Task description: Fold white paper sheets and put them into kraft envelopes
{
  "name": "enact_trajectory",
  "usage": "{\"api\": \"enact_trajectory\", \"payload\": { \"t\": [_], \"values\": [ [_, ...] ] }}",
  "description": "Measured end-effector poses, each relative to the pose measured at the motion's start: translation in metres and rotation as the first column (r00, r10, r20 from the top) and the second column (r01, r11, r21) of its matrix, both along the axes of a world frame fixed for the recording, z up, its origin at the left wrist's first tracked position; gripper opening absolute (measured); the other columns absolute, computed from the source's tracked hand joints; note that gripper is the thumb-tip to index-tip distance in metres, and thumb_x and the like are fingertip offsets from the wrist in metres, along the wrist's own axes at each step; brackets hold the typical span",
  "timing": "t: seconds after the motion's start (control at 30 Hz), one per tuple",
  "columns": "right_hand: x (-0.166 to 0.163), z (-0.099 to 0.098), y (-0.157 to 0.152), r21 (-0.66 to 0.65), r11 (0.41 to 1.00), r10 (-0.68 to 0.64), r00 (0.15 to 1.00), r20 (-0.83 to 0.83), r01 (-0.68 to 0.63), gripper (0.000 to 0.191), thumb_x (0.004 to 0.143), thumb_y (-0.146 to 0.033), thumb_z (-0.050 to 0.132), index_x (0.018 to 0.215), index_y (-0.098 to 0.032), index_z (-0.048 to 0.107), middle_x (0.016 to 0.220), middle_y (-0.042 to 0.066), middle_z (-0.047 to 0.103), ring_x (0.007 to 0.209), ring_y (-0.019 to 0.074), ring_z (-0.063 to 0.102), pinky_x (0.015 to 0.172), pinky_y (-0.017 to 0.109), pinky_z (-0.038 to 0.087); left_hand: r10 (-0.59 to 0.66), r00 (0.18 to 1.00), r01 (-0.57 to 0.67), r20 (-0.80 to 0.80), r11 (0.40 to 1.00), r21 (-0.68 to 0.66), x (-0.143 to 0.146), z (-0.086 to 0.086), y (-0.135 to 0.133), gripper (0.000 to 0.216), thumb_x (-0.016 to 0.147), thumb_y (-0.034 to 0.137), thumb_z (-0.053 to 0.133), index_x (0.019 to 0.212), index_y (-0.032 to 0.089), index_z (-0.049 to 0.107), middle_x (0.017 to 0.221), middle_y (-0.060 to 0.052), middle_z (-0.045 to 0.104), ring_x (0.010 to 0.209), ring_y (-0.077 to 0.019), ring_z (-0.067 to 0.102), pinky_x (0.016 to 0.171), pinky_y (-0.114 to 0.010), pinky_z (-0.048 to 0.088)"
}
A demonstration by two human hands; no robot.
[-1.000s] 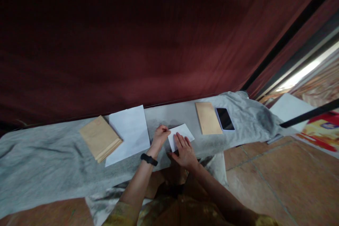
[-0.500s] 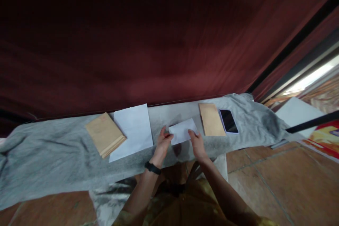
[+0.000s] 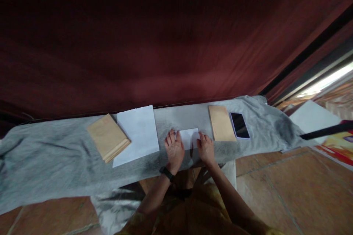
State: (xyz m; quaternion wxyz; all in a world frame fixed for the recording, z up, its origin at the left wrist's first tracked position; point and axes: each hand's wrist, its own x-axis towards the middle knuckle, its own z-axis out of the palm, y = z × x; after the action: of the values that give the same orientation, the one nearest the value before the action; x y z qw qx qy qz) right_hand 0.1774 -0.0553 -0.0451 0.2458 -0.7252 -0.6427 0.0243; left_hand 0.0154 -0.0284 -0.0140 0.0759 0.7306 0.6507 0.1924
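Observation:
A folded sheet of white paper [image 3: 188, 136] lies on the grey cloth in front of me, between my two hands. My left hand [image 3: 174, 151], with a dark band at its wrist, rests over the left end of the sheet. Its fingers are stretched out and slightly apart, the thumb along the paper's edge. At the opposite end, my right hand [image 3: 206, 148] has its thumb and curled fingers closed on the sheet's right edge. Left of my hands lies a larger white paper [image 3: 140, 132], partly under a stack of brown envelopes [image 3: 107, 136].
A single brown envelope [image 3: 222, 123] lies right of my hands, beside a phone [image 3: 239, 125] with a dark screen. Grey cloth [image 3: 55, 154] covers the narrow bench. A dark red curtain [image 3: 165, 62] hangs behind it. A black bar [image 3: 325, 130] crosses at the right.
The folded paper has gone from tilted between both hands to lying flatter and straighter on the cloth. My left hand has moved right and spread its fingers over the paper's end.

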Motion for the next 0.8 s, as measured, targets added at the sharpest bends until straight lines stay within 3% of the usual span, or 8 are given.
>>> {"api": "enact_trajectory", "payload": {
  "t": [0.07, 0.13, 0.2, 0.47, 0.67, 0.8],
  "values": [
    [0.0, 0.0, 0.0, -0.008, 1.0, 0.004, 1.0, 0.026, -0.004, 0.036, 0.098, -0.021, 0.044, 0.131, -0.017, 0.058, 0.101, 0.011, 0.066, 0.092, 0.0245, 0.06, 0.083, 0.037, 0.044, -0.119, 0.99, 0.12, -0.08, 0.993, 0.007, 0.014, -0.004, -0.002, 0.048, 0.097, 0.02, 0.042, 0.143, 0.014, 0.051, 0.158, -0.015, 0.039, 0.149, -0.0335, 0.029, 0.12, -0.057, 0.027],
    [0.002, -0.001, -0.001, -0.021, 1.0, 0.013, 0.999, 0.044, -0.012, 0.034, 0.098, -0.021, 0.046, 0.129, -0.018, 0.06, 0.1, 0.011, 0.065, 0.092, 0.0244, 0.059, 0.083, 0.036, 0.044, -0.288, 0.952, 0.288, -0.099, 0.957, -0.024, 0.027, -0.009, -0.002, 0.048, 0.101, 0.026, 0.037, 0.147, 0.015, 0.047, 0.16, -0.012, 0.038, 0.151, -0.0285, 0.027, 0.122, -0.052, 0.025],
    [0.004, -0.001, -0.004, -0.032, 0.999, 0.023, 0.999, 0.044, -0.022, 0.035, 0.097, -0.02, 0.047, 0.129, -0.018, 0.06, 0.1, 0.01, 0.064, 0.092, 0.0242, 0.059, 0.082, 0.036, 0.043, -0.38, 0.919, 0.377, -0.102, 0.925, -0.043, 0.036, -0.013, -0.001, 0.051, 0.103, 0.031, 0.033, 0.149, 0.015, 0.044, 0.16, -0.01, 0.038, 0.151, -0.0245, 0.027, 0.124, -0.048, 0.025],
    [0.0, 0.008, 0.001, -0.013, 1.0, -0.003, 1.0, 0.02, 0.003, 0.033, 0.101, -0.023, 0.044, 0.128, -0.018, 0.063, 0.116, 0.013, 0.066, 0.106, 0.0253, 0.059, 0.091, 0.039, 0.044, -0.292, 0.941, 0.291, -0.169, 0.956, -0.032, 0.017, -0.019, 0.003, 0.059, 0.102, 0.035, 0.033, 0.154, 0.007, 0.034, 0.163, -0.016, 0.03, 0.153, -0.0258, 0.023, 0.124, -0.047, 0.024],
    [-0.026, 0.012, 0.016, -0.028, 0.976, 0.215, 0.977, -0.002, -0.215, 0.044, 0.106, -0.031, 0.032, 0.141, -0.016, 0.055, 0.146, 0.014, 0.056, 0.137, 0.0245, 0.048, 0.114, 0.046, 0.034, -0.315, 0.934, 0.308, -0.169, 0.949, -0.063, 0.008, -0.022, 0.004, 0.06, 0.097, 0.019, 0.036, 0.156, 0.009, 0.031, 0.163, -0.016, 0.028, 0.153, -0.027, 0.021, 0.125, -0.049, 0.022],
    [-0.021, 0.004, 0.009, -0.046, 0.977, 0.213, 0.974, 0.073, -0.21, 0.05, 0.105, -0.036, 0.036, 0.15, -0.015, 0.043, 0.153, 0.014, 0.047, 0.144, 0.0272, 0.041, 0.118, 0.051, 0.029, -0.281, 0.952, 0.274, -0.12, 0.959, -0.072, 0.008, -0.02, 0.004, 0.059, 0.097, 0.019, 0.034, 0.155, 0.007, 0.032, 0.163, -0.018, 0.027, 0.153, -0.0281, 0.021, 0.124, -0.051, 0.022]
  ]
}}
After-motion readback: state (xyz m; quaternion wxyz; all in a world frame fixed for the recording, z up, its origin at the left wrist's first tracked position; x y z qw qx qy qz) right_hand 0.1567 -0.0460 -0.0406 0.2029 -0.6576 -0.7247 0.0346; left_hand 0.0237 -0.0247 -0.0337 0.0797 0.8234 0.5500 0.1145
